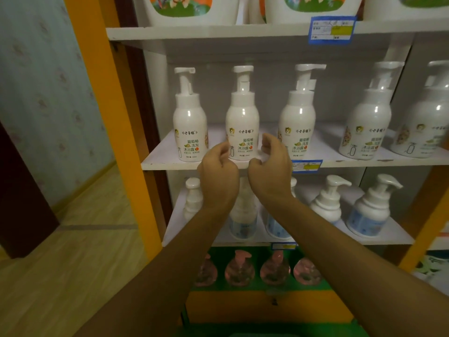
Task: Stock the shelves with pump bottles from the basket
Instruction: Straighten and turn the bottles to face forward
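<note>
White pump bottles with green-and-orange labels stand in a row on the middle shelf (170, 159). The second pump bottle (241, 117) stands upright on the shelf board. My left hand (218, 173) is curled against its lower left side. My right hand (269, 166) cups its lower right side, thumb at the base. Both forearms reach up from the bottom of the frame. Neighbouring bottles stand at the left (189, 117) and right (297, 117), close on each side. No basket is clearly visible.
The lower shelf (379, 237) holds white foam-pump bottles with blue labels (371, 210). Below them stand pink pump bottles (239, 268) against a green backing. Large white jugs (189, 10) fill the top shelf. An orange post (114, 117) borders the shelves on the left, beside wooden floor.
</note>
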